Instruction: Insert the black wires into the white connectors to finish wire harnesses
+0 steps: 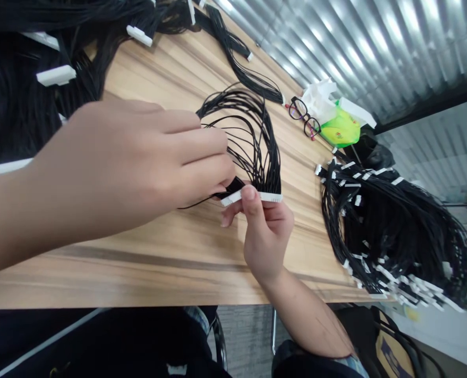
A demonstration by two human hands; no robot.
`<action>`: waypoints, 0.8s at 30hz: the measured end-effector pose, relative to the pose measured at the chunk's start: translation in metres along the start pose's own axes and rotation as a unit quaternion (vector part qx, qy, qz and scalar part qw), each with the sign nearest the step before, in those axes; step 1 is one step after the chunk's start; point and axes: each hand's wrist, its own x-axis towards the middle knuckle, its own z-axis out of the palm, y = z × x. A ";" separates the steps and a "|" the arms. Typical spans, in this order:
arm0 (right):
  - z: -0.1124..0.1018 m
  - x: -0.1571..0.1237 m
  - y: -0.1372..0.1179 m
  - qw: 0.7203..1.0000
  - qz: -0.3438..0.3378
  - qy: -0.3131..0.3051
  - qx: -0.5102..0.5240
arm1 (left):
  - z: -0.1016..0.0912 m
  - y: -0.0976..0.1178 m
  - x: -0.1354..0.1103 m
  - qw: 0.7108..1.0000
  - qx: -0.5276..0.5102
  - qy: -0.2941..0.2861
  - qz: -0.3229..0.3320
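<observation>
While we enter this lot, item in hand: a harness of thin black wires (253, 134) ending in a white plastic connector strip (253, 197)

Position: held between both hands just above the wooden tabletop (147, 268), the wires arching up from the strip in a loose loop

Left hand (135, 157): clenched in a pinch on a small black piece (231, 186) at the near end of the strip; we cannot see the fingertips' exact hold, as the fingers cover it

Right hand (267, 236): grasping the strip, thumb on top and fingers curled behind it

Handling: we judge the harness light and limp, its wires apt to snag and tangle, the strip stiff but slim and perhaps brittle; we would take hold at the strip, not the loose wires

Nearby harnesses: a large heap with white connectors (391, 231) to the right, a smaller bundle (237, 47) ahead, a dense mass (17, 89) at upper left

Also on table: black-framed eyeglasses (304, 118) beside a green plastic packet (339, 128)

Beyond: a ribbed metal panel (355, 42)
</observation>
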 end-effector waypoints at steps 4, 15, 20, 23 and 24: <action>-0.001 0.000 0.001 1.000 0.005 -0.005 0.005 | -0.002 0.002 0.004 0.997 0.018 -0.049 0.063; -0.003 0.003 -0.005 0.999 0.007 0.023 0.021 | 0.008 0.021 -0.028 0.942 -0.074 0.006 0.327; -0.002 0.002 -0.003 0.999 0.001 0.015 0.036 | 0.007 0.022 -0.026 0.964 -0.058 0.028 0.257; -0.002 0.002 -0.003 0.999 0.010 0.004 0.042 | 0.004 0.023 -0.021 0.996 -0.024 0.045 0.069; -0.003 0.001 -0.004 0.999 0.013 0.002 0.039 | 0.004 0.022 -0.019 0.999 -0.006 0.034 0.014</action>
